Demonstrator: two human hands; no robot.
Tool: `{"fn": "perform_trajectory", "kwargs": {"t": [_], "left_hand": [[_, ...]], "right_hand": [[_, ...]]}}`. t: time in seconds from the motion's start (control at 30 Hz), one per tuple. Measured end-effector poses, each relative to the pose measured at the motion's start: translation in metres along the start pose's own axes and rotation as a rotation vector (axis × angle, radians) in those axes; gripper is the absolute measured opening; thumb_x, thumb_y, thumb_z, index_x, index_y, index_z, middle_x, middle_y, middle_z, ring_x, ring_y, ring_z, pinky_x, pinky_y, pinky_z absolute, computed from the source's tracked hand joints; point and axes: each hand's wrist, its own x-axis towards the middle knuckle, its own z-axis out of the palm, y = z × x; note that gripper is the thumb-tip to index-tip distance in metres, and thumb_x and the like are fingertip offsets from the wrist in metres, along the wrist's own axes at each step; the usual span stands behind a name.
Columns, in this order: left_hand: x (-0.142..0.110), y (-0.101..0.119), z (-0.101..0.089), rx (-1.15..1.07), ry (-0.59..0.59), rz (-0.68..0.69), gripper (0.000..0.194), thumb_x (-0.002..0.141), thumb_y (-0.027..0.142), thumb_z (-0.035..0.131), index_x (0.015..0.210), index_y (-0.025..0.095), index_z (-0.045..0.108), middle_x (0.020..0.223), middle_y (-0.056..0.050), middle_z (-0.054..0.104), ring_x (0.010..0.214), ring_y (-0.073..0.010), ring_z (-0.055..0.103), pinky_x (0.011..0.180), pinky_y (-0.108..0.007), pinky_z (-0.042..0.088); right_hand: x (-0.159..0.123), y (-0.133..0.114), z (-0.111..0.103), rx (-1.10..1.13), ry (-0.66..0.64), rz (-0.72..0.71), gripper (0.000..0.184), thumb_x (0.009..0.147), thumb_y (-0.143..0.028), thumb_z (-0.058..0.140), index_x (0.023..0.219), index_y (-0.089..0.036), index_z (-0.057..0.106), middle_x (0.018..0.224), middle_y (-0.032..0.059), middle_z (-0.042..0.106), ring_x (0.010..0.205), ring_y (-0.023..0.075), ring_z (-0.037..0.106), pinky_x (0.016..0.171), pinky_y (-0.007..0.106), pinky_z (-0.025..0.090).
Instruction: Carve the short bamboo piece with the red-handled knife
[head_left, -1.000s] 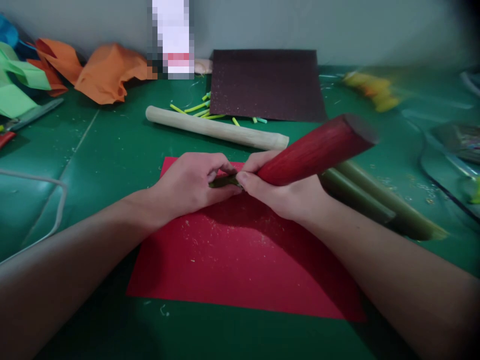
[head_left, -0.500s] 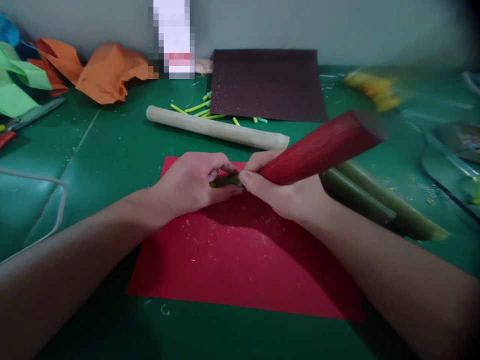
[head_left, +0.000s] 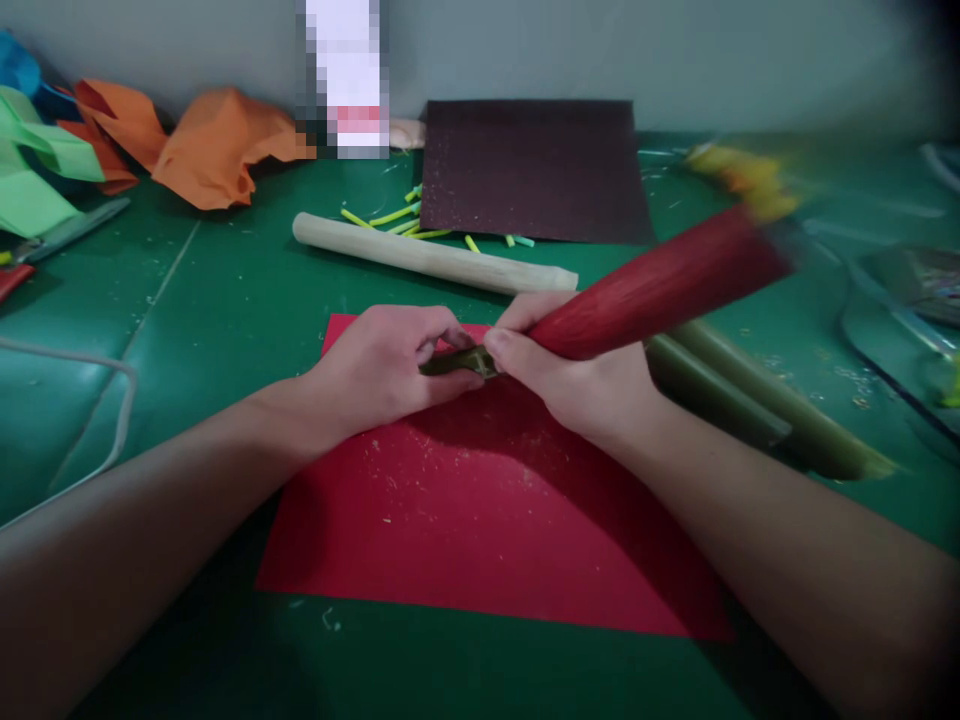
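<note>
Being held over the far edge of the red sheet (head_left: 480, 510) is a red rolled tube (head_left: 660, 285), angled up and away from the sheet towards the right. Its lower end is being gripped by the right hand (head_left: 577, 385), whose fingers are being kept wrapped tightly round it. A short dark green stick (head_left: 457, 362) is being pinched at that same end by the left hand (head_left: 382, 365), the grip being closed narrowly on it with thumb and fingertips; the two hands are touching. The red sheet is lying flat on the green worktop (head_left: 225, 300), scattered with pale crumbs. Just beyond the sheet a pale wooden dowel (head_left: 435, 257) is lying, and beyond that a dark brown sheet (head_left: 534, 170) with yellow-green cut bits (head_left: 390, 216) beside it. To the right of the red sheet, two olive green rolls (head_left: 750, 405) are lying side by side. Far left of it, crumpled orange paper (head_left: 217, 145) and green paper (head_left: 34, 165) are piled against the wall.
</note>
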Motion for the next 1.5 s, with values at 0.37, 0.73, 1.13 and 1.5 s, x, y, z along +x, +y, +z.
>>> {"fn": "perform_trajectory", "kwargs": {"t": [0.37, 0.73, 1.13, 1.5], "left_hand": [[0.0, 0.0, 0.001, -0.002, 0.029, 0.016, 0.022, 0.081, 0.038, 0.073, 0.08, 0.016, 0.069, 0.054, 0.007, 0.042, 0.05, -0.007, 0.032, 0.049, -0.023, 0.026], [0.0, -0.001, 0.001, -0.012, 0.027, 0.012, 0.023, 0.08, 0.039, 0.074, 0.08, 0.016, 0.069, 0.054, 0.007, 0.041, 0.051, -0.0069, 0.033, 0.049, -0.023, 0.026], [0.0, -0.001, 0.003, 0.001, 0.043, 0.031, 0.022, 0.08, 0.037, 0.075, 0.088, 0.016, 0.072, 0.053, 0.008, 0.037, 0.05, -0.0071, 0.033, 0.051, -0.024, 0.029], [0.001, 0.0, 0.0, 0.008, -0.011, -0.025, 0.024, 0.08, 0.038, 0.073, 0.091, 0.018, 0.073, 0.052, 0.007, 0.038, 0.052, -0.0092, 0.041, 0.053, -0.025, 0.031]], "right_hand": [[0.001, 0.0, 0.0, -0.004, -0.051, -0.042, 0.023, 0.083, -0.017, 0.061, 0.062, -0.022, 0.055, 0.061, -0.0022, 0.057, 0.057, 0.0107, 0.052, 0.056, 0.028, 0.043], [0.001, 0.003, -0.001, 0.02, -0.069, -0.056, 0.024, 0.08, -0.016, 0.063, 0.058, -0.021, 0.056, 0.053, -0.0037, 0.051, 0.05, 0.0081, 0.044, 0.048, 0.025, 0.037], [-0.002, 0.008, 0.004, 0.112, 0.197, -0.02, 0.022, 0.079, -0.022, 0.066, 0.059, -0.022, 0.058, 0.059, -0.0011, 0.056, 0.057, 0.0126, 0.053, 0.054, 0.029, 0.041], [0.004, 0.008, -0.013, 0.046, 0.134, 0.055, 0.019, 0.071, -0.018, 0.064, 0.054, -0.02, 0.058, 0.054, -0.0025, 0.052, 0.053, 0.0095, 0.045, 0.055, 0.028, 0.039]]}}
